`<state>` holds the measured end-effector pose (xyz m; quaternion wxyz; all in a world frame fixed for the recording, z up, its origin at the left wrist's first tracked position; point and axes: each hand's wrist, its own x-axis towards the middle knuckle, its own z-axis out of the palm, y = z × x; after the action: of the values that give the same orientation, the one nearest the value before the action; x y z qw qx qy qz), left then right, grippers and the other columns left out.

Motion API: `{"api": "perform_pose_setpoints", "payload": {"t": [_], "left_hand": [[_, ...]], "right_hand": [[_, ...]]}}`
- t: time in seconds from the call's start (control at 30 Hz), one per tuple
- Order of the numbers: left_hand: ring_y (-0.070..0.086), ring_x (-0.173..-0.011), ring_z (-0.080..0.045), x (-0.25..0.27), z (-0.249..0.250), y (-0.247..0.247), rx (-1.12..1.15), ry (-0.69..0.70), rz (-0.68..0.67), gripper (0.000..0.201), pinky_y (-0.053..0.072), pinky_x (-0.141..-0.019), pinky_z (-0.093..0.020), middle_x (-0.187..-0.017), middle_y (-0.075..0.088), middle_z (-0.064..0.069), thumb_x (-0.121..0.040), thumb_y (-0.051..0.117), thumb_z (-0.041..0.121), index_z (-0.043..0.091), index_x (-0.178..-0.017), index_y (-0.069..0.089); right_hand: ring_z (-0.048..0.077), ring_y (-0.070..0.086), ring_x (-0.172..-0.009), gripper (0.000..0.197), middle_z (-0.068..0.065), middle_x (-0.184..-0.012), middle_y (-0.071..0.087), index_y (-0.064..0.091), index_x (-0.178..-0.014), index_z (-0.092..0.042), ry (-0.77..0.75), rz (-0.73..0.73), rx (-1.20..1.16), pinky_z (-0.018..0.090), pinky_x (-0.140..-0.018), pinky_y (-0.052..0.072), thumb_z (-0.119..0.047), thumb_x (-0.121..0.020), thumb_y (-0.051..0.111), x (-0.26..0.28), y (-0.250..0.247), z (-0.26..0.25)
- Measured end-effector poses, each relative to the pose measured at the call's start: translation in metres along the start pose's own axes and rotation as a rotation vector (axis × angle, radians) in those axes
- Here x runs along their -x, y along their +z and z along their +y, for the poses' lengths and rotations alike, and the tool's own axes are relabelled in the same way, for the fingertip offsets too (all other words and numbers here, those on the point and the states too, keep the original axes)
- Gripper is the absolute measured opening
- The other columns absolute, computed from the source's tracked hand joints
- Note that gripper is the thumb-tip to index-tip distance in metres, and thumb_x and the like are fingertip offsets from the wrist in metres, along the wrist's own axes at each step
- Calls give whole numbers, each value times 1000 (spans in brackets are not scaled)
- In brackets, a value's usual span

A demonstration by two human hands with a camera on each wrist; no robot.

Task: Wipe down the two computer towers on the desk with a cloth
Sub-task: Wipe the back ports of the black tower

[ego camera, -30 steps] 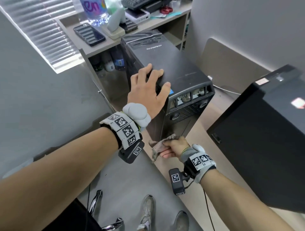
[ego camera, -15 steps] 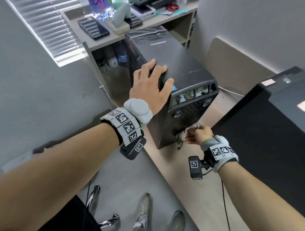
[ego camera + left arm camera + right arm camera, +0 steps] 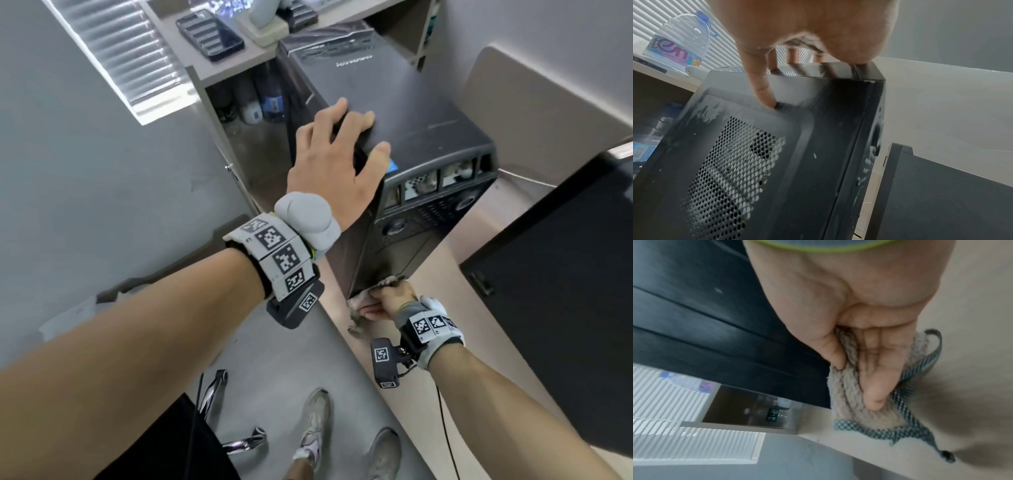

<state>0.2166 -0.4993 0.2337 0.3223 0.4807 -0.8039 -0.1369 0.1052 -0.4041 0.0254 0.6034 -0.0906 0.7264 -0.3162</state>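
A black Lenovo tower point(image 3: 411, 113) stands on the beige desk point(image 3: 445, 274). My left hand point(image 3: 339, 154) rests spread on its top near the front left edge. In the left wrist view, my left hand point(image 3: 807, 29) has one finger pressing the tower's vented side panel point(image 3: 777, 162). My right hand point(image 3: 390, 301) grips a bunched grey cloth point(image 3: 359, 301) against the tower's bottom front corner, just above the desk. The right wrist view shows the cloth point(image 3: 849, 402) folded in my right hand point(image 3: 849, 305) beside the black case point(image 3: 705, 313). A second black tower point(image 3: 565, 308) stands to the right.
A shelf unit behind the first tower carries a phone point(image 3: 209, 34), with bottles point(image 3: 270, 102) below. A large water bottle point(image 3: 680, 39) stands on it. The second tower point(image 3: 941, 194) sits close by. The desk's edge runs just left of my right hand, above floor, chair legs and feet.
My right hand carried the cloth from off the desk's edge onto the tower's front, then down to its bottom corner. My left hand stayed on the tower's top.
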Motion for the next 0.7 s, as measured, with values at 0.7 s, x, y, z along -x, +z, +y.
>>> {"api": "perform_pose_setpoints", "payload": {"t": [0.7], "left_hand": [[34,-132,-24,-2,1,-4,-20,2,-38,56,37,-80,-30,-147,37,6,-84,31,59,31,-128,52]], "right_hand": [[25,70,-58,12,5,-61,71,67,-68,-13,-399,-2,514,40,-53,59,-9,-77,61,88,-8,-18]]}}
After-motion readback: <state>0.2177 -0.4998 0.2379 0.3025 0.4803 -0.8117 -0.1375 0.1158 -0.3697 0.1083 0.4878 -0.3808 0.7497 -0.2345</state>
